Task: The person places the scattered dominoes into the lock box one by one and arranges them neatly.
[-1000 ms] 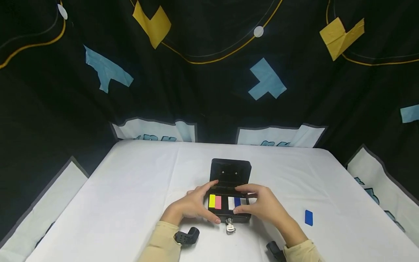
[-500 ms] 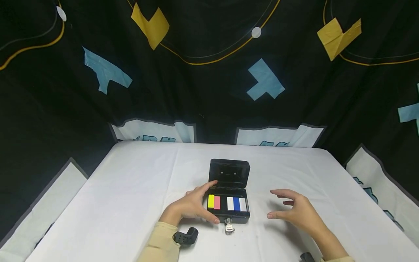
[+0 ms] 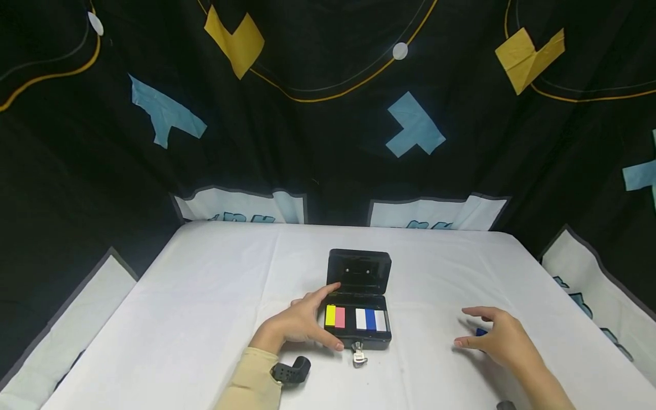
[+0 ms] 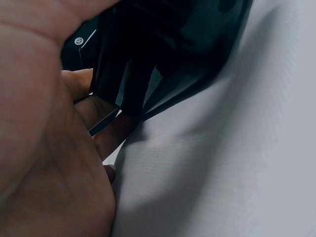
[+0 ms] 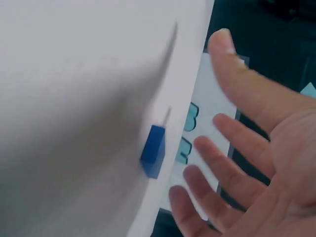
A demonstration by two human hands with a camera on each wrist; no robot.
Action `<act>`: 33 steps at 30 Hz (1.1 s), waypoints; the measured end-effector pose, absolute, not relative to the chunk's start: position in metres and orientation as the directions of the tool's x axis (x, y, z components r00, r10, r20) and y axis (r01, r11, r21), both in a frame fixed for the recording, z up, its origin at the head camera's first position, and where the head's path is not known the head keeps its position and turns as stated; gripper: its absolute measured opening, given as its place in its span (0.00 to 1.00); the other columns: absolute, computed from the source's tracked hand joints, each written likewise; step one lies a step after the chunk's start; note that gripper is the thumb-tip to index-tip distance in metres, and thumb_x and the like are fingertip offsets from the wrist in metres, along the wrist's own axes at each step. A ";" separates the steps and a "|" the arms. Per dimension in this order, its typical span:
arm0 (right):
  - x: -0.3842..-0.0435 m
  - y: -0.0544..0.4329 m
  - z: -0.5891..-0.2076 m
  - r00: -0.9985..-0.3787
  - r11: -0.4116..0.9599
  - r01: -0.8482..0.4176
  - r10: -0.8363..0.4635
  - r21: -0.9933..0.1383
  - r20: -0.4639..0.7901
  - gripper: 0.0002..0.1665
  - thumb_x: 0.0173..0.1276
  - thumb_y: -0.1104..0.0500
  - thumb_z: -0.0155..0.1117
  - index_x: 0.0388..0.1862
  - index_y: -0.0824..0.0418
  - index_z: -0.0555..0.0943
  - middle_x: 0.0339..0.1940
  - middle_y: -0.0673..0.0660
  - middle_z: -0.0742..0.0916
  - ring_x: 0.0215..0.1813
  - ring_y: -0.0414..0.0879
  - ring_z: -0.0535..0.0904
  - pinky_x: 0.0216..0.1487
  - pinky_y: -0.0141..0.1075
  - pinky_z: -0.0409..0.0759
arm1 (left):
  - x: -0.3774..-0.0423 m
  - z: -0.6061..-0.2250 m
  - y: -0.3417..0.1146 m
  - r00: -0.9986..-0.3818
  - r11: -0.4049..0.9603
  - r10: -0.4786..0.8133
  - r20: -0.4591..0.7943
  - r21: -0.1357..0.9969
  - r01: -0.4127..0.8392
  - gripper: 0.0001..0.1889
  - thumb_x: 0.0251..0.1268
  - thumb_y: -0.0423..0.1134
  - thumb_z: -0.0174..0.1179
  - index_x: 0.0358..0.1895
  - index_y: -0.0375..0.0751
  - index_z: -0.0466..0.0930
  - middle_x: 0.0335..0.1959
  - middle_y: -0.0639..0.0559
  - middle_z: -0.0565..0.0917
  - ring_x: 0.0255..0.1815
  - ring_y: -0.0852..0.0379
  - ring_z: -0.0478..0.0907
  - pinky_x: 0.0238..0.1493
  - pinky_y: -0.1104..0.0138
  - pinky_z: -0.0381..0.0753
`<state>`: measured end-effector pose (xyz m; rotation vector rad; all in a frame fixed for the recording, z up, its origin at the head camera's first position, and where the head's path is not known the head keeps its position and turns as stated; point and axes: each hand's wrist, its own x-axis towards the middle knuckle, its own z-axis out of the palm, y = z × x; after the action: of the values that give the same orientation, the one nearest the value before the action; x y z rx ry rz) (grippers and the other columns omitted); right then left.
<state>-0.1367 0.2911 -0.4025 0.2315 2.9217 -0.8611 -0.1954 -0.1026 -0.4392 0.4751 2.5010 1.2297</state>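
Observation:
A small black metal cash box (image 3: 379, 344) stands with its lid (image 3: 359, 269) raised, keys (image 3: 359, 356) hanging at its front. Inside lie a yellow block (image 3: 330, 315), a pink block (image 3: 340, 317), a blue block (image 3: 370, 319) and two white blocks (image 3: 361, 319). My left hand (image 3: 297, 323) grips the box's left side, thumb at the front and index finger near the hinge; the left wrist view shows its other fingers against the black wall (image 4: 163, 74). Over a loose blue block (image 5: 154, 150) my right hand (image 3: 504, 339) hovers with spread fingers, holding nothing and mostly covering that block in the head view.
White cloth covers the table (image 3: 215, 285). Behind it hangs a dark curtain (image 3: 318, 154) with yellow and blue shapes. A black wrist strap (image 3: 292, 370) sits on the left wrist.
My right hand has left the right side of the box and moved right to the loose blue block. My left hand and the box have stayed in place.

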 end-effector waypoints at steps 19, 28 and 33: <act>-0.139 0.308 -0.411 -0.969 0.812 0.240 0.164 -0.532 -0.187 0.44 0.46 0.49 0.86 0.59 0.69 0.80 0.48 0.67 0.85 0.48 0.58 0.80 0.54 0.61 0.78 | -0.195 -0.440 -0.103 -0.895 0.569 0.427 -0.128 0.807 0.156 0.65 0.28 0.56 0.86 0.78 0.68 0.57 0.77 0.46 0.62 0.70 0.35 0.58 0.61 0.28 0.61; -0.142 0.309 -0.405 -0.970 0.798 0.235 0.160 -0.555 -0.181 0.48 0.44 0.45 0.86 0.60 0.69 0.79 0.43 0.61 0.87 0.45 0.55 0.81 0.50 0.58 0.80 | -0.196 -0.439 -0.104 -0.894 0.570 0.430 -0.125 0.806 0.161 0.65 0.28 0.55 0.86 0.78 0.67 0.56 0.77 0.46 0.62 0.70 0.35 0.58 0.61 0.29 0.62; -0.139 0.309 -0.409 -0.969 0.803 0.234 0.148 -0.549 -0.197 0.44 0.42 0.43 0.86 0.54 0.69 0.83 0.43 0.61 0.88 0.44 0.53 0.81 0.49 0.54 0.81 | -0.196 -0.439 -0.104 -0.891 0.571 0.435 -0.127 0.804 0.165 0.65 0.28 0.55 0.86 0.79 0.67 0.56 0.77 0.46 0.63 0.69 0.36 0.59 0.61 0.30 0.62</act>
<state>-0.1389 0.3086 -0.4091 0.3029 2.8442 -0.8937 -0.1956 -0.1037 -0.4389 0.4923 2.4957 1.2302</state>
